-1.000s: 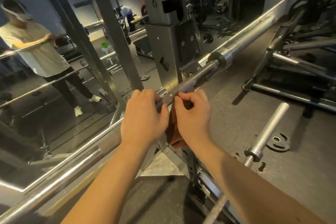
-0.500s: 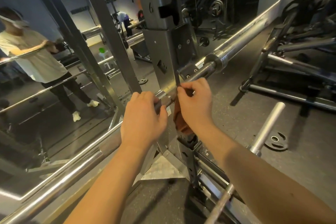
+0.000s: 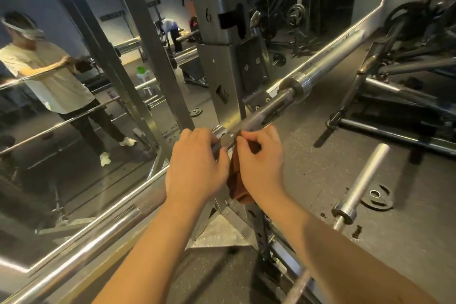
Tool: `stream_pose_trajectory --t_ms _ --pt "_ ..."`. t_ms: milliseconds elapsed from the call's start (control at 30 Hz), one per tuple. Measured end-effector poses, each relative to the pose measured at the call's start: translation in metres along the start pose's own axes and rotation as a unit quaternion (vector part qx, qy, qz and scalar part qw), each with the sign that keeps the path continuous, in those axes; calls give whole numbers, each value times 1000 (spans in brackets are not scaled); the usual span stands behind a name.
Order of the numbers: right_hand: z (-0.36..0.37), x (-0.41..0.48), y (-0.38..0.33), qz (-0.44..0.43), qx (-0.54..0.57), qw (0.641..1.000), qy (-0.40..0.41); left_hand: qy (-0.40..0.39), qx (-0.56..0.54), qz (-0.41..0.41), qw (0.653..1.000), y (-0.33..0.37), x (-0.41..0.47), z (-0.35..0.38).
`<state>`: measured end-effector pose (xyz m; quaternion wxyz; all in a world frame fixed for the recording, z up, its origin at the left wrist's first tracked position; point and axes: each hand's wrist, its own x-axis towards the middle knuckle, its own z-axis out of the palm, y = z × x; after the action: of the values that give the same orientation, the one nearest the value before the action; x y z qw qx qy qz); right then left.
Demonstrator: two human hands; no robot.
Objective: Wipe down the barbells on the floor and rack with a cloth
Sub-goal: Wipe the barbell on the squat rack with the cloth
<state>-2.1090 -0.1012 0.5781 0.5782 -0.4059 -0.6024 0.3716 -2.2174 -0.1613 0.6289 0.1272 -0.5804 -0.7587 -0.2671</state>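
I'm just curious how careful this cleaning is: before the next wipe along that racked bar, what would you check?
1. Steadying grip, left hand curled round the racked barbell: ok.
2. The right hand pinches the brown cloth at the bar: ok.
3. Cloth wrapped fully round the bar: cannot tell; most of it hangs below.
4. Bar resting on the rack hook: ok.
5. The floor barbell already wiped: cannot tell.
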Motion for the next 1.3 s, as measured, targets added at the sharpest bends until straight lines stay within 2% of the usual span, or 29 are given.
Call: stream_pose_trajectory --t_ms 100,200,467,633,733,933,1067,1133,1300 --pt "-6 14 -1 -2 -6 1000 -14 0 -2 0 1000 0 1 0" --pt "-7 33 -9 6 -21 1000 11 -3 12 0 1000 0 1 2" --pt "1 -3 10 44 46 998 -2 -1 7 -4 1000 -2 1 2" --pt "1 12 13 88 92 990 65 -2 -6 -10 1000 -3 2 3" --pt "3 19 9 85 98 986 102 4 5 -9 1000 -3 2 3" --pt "11 -11 -1 35 79 996 32 6 18 0 1000 -2 2 2" --pt "0 33 -9 54 72 994 58 -2 23 0 1000 -3 3 3" --pt "3 26 -8 47 68 995 60 -4 20 3 1000 -3 3 3" --pt "-2 -19 7 92 69 993 -41 -3 26 8 1000 -2 2 0"
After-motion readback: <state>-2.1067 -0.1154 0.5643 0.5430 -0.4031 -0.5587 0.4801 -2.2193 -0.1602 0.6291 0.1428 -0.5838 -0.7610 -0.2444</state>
